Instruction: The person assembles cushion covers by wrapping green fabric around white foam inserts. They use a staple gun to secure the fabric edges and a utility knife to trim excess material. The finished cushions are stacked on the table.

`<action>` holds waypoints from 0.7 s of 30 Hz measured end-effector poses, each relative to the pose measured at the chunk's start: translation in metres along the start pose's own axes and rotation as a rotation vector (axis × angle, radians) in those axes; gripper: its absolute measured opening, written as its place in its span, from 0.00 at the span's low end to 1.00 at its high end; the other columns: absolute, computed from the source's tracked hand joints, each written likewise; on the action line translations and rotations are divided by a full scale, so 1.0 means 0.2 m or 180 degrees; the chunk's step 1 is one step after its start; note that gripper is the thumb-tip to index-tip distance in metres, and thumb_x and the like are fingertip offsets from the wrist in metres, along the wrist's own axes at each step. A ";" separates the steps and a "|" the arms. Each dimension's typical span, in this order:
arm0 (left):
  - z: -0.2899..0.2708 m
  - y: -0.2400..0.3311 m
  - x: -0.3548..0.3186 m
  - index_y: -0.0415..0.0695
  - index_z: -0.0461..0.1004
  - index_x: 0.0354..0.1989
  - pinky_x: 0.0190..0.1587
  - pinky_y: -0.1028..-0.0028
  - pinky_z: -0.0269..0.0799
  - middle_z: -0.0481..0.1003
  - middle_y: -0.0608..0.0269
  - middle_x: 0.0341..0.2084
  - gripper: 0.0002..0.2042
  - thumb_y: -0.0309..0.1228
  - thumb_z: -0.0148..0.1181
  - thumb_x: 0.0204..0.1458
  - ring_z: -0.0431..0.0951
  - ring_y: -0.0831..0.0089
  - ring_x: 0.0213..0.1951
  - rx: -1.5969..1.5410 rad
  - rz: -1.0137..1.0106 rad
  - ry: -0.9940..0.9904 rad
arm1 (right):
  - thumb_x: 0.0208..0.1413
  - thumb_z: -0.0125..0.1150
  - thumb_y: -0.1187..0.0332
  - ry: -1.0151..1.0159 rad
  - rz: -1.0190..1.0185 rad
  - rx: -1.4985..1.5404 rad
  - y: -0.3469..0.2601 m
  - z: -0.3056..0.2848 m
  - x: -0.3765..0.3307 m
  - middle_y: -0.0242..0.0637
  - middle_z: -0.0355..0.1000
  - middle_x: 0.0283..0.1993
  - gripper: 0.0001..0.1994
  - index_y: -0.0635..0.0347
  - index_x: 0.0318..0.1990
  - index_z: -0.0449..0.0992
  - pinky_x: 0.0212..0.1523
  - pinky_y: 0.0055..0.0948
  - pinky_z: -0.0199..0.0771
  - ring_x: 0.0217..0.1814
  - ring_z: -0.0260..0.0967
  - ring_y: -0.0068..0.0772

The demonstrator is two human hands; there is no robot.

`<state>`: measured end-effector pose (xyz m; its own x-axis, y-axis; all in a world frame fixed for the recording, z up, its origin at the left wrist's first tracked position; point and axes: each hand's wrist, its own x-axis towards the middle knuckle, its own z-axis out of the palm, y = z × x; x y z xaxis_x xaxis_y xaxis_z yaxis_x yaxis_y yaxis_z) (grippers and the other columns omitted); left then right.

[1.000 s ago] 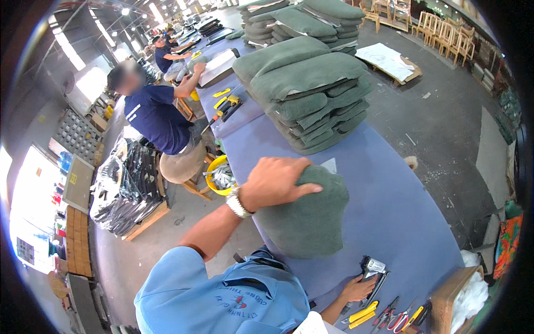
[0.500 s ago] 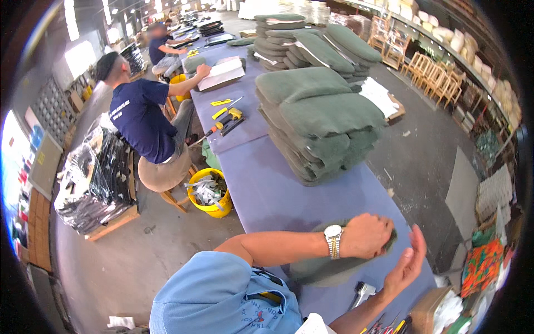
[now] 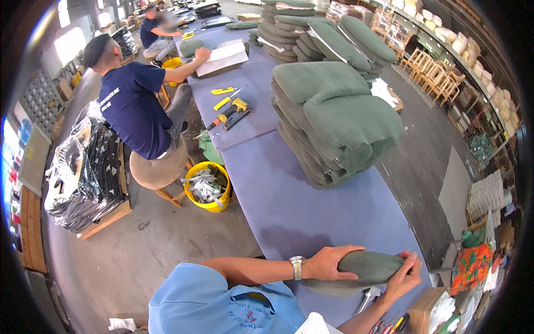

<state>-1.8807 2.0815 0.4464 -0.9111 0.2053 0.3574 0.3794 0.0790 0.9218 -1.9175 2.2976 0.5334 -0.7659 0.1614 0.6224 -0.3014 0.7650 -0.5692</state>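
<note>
A dark green padded cushion [image 3: 371,266] lies at the near end of the purple-covered table [image 3: 295,217], partly tilted up between my hands. My left hand [image 3: 332,263], with a wristwatch above it, grips the cushion's left side, thumb on top. The right hand [image 3: 407,274] holds its right end, fingers curled around the edge. Below the cushion, next to my right forearm, is a silvery metal tool [image 3: 368,299], partly hidden. Beyond my hands stands a thick stack of folded-looking green cushions [image 3: 339,111].
More green cushions [image 3: 283,33] are piled farther back. A yellow-and-black power tool [image 3: 239,106] and yellow cutters lie on the table's left side. A yellow bucket of scraps [image 3: 208,189] stands on the floor beside a seated co-worker [image 3: 136,106]. Several hand tools [image 3: 392,324] sit near the lower right.
My left hand has moved left from the cushion's far end and now grips its side. My right hand, open and apart before, has closed on the end. The cushion is tilted up.
</note>
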 end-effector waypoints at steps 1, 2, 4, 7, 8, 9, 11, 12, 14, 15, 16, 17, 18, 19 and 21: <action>0.05 -0.13 -0.03 0.43 0.66 0.67 0.55 0.63 0.77 0.81 0.51 0.47 0.38 0.48 0.74 0.51 0.82 0.56 0.51 -0.0014 -0.0229 -0.0288 | 0.73 0.49 0.64 0.0132 0.0194 0.0096 0.07 -0.03 0.00 0.40 0.75 0.29 0.19 0.70 0.32 0.78 0.37 0.36 0.69 0.33 0.69 0.33; 0.07 -0.24 -0.07 0.45 0.67 0.65 0.54 0.61 0.77 0.81 0.50 0.46 0.38 0.51 0.73 0.50 0.82 0.55 0.50 -0.0100 -0.0486 -0.0569 | 0.73 0.49 0.63 0.0216 0.0327 0.0202 0.10 -0.04 0.01 0.40 0.74 0.29 0.20 0.70 0.32 0.77 0.37 0.35 0.69 0.33 0.69 0.32; 0.12 -0.43 -0.12 0.49 0.68 0.63 0.52 0.57 0.76 0.82 0.49 0.44 0.38 0.59 0.70 0.49 0.82 0.51 0.49 -0.0282 -0.0953 -0.1144 | 0.73 0.49 0.62 0.0415 0.0561 0.0391 0.15 -0.08 0.02 0.38 0.73 0.29 0.20 0.69 0.32 0.77 0.37 0.34 0.69 0.33 0.68 0.30; 0.14 -0.64 -0.21 0.46 0.66 0.67 0.53 0.56 0.75 0.80 0.48 0.48 0.43 0.62 0.70 0.48 0.80 0.49 0.52 0.0371 -0.1281 -0.1738 | 0.74 0.48 0.61 0.0550 0.0553 0.0009 0.18 -0.13 -0.02 0.36 0.72 0.30 0.21 0.69 0.34 0.77 0.40 0.33 0.68 0.35 0.68 0.30; 0.16 -0.72 -0.25 0.46 0.66 0.66 0.54 0.55 0.74 0.80 0.48 0.48 0.44 0.63 0.69 0.47 0.80 0.48 0.52 0.0376 -0.1235 -0.1858 | 0.74 0.48 0.61 0.0601 0.0497 -0.0164 0.17 -0.13 -0.03 0.36 0.73 0.30 0.21 0.69 0.34 0.77 0.40 0.33 0.68 0.35 0.68 0.30; 0.17 -0.80 -0.30 0.46 0.67 0.66 0.54 0.54 0.74 0.81 0.48 0.48 0.44 0.64 0.69 0.46 0.79 0.47 0.52 0.0382 -0.1201 -0.1970 | 0.74 0.48 0.61 0.0646 0.0488 -0.0141 0.16 -0.13 -0.05 0.37 0.73 0.30 0.21 0.69 0.34 0.78 0.41 0.33 0.68 0.35 0.68 0.30; 0.18 -0.87 -0.35 0.49 0.70 0.63 0.56 0.52 0.73 0.81 0.49 0.49 0.40 0.58 0.73 0.44 0.80 0.47 0.53 0.0295 -0.1371 -0.2182 | 0.74 0.48 0.61 0.0704 0.0462 -0.0093 0.16 -0.13 -0.09 0.38 0.73 0.30 0.21 0.69 0.35 0.78 0.42 0.32 0.68 0.36 0.69 0.31; 0.18 -0.91 -0.38 0.48 0.70 0.62 0.56 0.53 0.73 0.81 0.48 0.49 0.39 0.58 0.73 0.44 0.80 0.47 0.53 0.0340 -0.1376 -0.2263 | 0.74 0.48 0.60 0.0698 0.0472 -0.0086 0.14 -0.13 -0.11 0.38 0.74 0.31 0.21 0.70 0.35 0.78 0.42 0.33 0.69 0.36 0.69 0.31; 0.21 -0.97 -0.38 0.47 0.71 0.61 0.56 0.55 0.74 0.81 0.48 0.49 0.39 0.56 0.75 0.44 0.80 0.48 0.54 0.0428 -0.1316 -0.2446 | 0.75 0.48 0.58 0.0739 0.0460 -0.0104 0.12 -0.15 -0.12 0.38 0.75 0.32 0.23 0.72 0.37 0.79 0.43 0.34 0.70 0.37 0.70 0.30; 0.21 -0.98 -0.35 0.45 0.72 0.60 0.56 0.55 0.74 0.81 0.48 0.49 0.39 0.55 0.75 0.43 0.80 0.49 0.54 0.0201 -0.1391 -0.2382 | 0.75 0.49 0.58 0.0731 0.0426 -0.0074 0.19 -0.19 -0.12 0.39 0.77 0.33 0.23 0.72 0.38 0.80 0.44 0.35 0.72 0.38 0.71 0.31; 0.20 -0.94 -0.29 0.43 0.73 0.59 0.56 0.56 0.74 0.81 0.47 0.49 0.38 0.55 0.76 0.43 0.80 0.50 0.54 -0.0023 -0.1436 -0.2379 | 0.74 0.49 0.58 0.0828 0.0524 -0.0239 0.21 -0.23 -0.12 0.39 0.77 0.33 0.22 0.72 0.39 0.80 0.44 0.34 0.72 0.38 0.71 0.31; 0.22 -0.88 -0.23 0.41 0.74 0.58 0.56 0.57 0.74 0.81 0.47 0.49 0.38 0.54 0.77 0.43 0.80 0.51 0.54 -0.0292 -0.1464 -0.2479 | 0.74 0.50 0.58 0.0966 0.0665 -0.0498 0.19 -0.31 -0.15 0.39 0.77 0.34 0.22 0.72 0.40 0.81 0.44 0.34 0.72 0.38 0.71 0.31; 0.20 -0.80 -0.13 0.38 0.74 0.57 0.56 0.58 0.74 0.81 0.46 0.49 0.37 0.53 0.77 0.44 0.81 0.54 0.52 -0.0656 -0.1306 -0.2221 | 0.74 0.51 0.58 0.1072 0.0792 -0.0717 0.17 -0.38 -0.18 0.39 0.78 0.34 0.21 0.72 0.42 0.81 0.45 0.34 0.72 0.38 0.72 0.31; 0.18 -0.70 0.00 0.36 0.75 0.55 0.56 0.59 0.74 0.81 0.46 0.48 0.36 0.51 0.77 0.45 0.81 0.57 0.51 -0.1013 -0.1196 -0.1967 | 0.72 0.52 0.65 0.1256 0.0922 -0.1077 0.10 -0.34 -0.18 0.40 0.79 0.35 0.16 0.70 0.40 0.81 0.41 0.35 0.73 0.38 0.73 0.32; 0.17 -0.54 0.28 0.35 0.77 0.52 0.50 0.62 0.76 0.82 0.46 0.45 0.32 0.49 0.77 0.48 0.80 0.65 0.45 -0.1011 -0.0955 -0.1739 | 0.69 0.56 0.67 0.0992 0.0903 -0.1359 0.08 -0.32 -0.20 0.43 0.81 0.39 0.12 0.67 0.43 0.82 0.42 0.36 0.75 0.39 0.76 0.34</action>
<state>-1.9678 2.1181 0.3613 -0.7261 0.6869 0.0307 -0.0172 -0.0627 0.9979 -1.8555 2.3433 0.5343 -0.5610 0.5218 0.6427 0.1948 0.8377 -0.5102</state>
